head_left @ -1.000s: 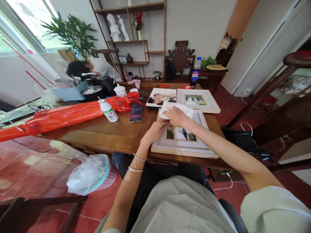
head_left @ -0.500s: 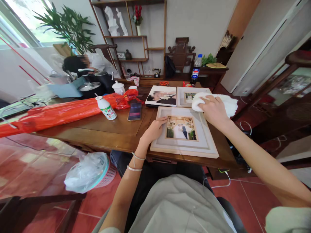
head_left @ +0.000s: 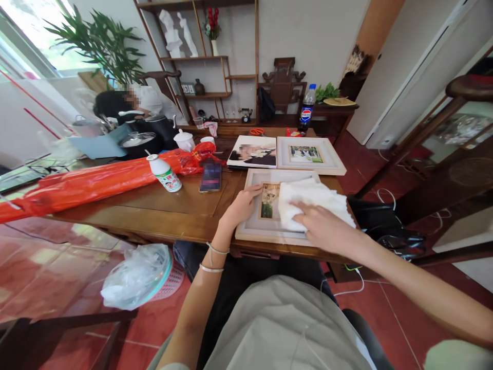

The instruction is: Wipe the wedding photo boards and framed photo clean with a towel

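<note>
A light-coloured picture frame (head_left: 254, 238) with a small wedding photo (head_left: 268, 203) lies flat at the near edge of the wooden table. My left hand (head_left: 242, 205) rests on its left side with the fingers stretched out, touching the frame near the photo. Bunched under my right hand (head_left: 319, 226) is a white cloth (head_left: 311, 198), gripped and pressed on the frame's surface. It hides the right part of the photo and much of the frame's right side.
Behind lie another framed picture (head_left: 335, 163) and a photo panel (head_left: 254, 154). To the left are a phone (head_left: 210, 177), a white bottle (head_left: 165, 174) and a long red-wrapped bundle (head_left: 96, 177). A cola bottle (head_left: 307, 110) stands at the back. One person sits far left.
My right hand has brought the cloth from the frame's far right corner nearer and leftward onto the photo. The framed picture behind is now uncovered. My left hand has stayed on the frame.
</note>
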`<action>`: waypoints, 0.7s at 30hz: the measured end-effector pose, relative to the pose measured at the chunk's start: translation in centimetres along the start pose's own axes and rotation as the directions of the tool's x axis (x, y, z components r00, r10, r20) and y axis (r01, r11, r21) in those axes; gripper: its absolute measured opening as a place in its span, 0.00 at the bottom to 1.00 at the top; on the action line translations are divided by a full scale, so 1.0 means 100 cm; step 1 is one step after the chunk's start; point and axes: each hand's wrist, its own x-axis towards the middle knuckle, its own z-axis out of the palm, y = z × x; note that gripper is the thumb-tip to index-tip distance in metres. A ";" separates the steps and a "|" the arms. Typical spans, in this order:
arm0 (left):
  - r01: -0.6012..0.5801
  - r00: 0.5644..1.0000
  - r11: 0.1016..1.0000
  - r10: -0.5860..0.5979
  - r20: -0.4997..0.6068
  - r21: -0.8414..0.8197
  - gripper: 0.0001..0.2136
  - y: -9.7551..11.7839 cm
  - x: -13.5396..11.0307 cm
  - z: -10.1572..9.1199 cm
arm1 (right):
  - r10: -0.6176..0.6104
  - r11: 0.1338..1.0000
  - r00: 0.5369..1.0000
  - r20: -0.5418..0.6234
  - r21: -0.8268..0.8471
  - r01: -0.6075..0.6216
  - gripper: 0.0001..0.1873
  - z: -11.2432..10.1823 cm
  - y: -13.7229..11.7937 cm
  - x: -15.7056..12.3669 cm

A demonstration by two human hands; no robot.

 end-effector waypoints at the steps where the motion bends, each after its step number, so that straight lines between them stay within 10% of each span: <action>1: -0.002 1.000 1.000 0.002 -0.002 -0.001 0.28 0.000 0.000 0.000 | -0.028 0.999 1.000 -0.001 0.030 0.028 0.25 -0.002 -0.012 -0.008; 5: -0.009 1.000 1.000 0.009 0.003 -0.003 0.29 -0.001 0.001 0.000 | -0.039 0.995 0.997 -0.059 0.088 0.044 0.26 0.008 -0.030 -0.020; 15: -0.013 1.000 1.000 0.013 -0.006 -0.021 0.29 -0.002 -0.002 0.000 | 0.231 0.968 0.942 -0.244 -0.040 -0.247 0.25 0.029 0.076 0.039; 21: -0.001 1.000 1.000 0.001 0.012 -0.014 0.28 -0.001 -0.001 -0.001 | 0.160 0.978 0.968 -0.195 -0.102 -0.182 0.23 0.025 0.073 0.049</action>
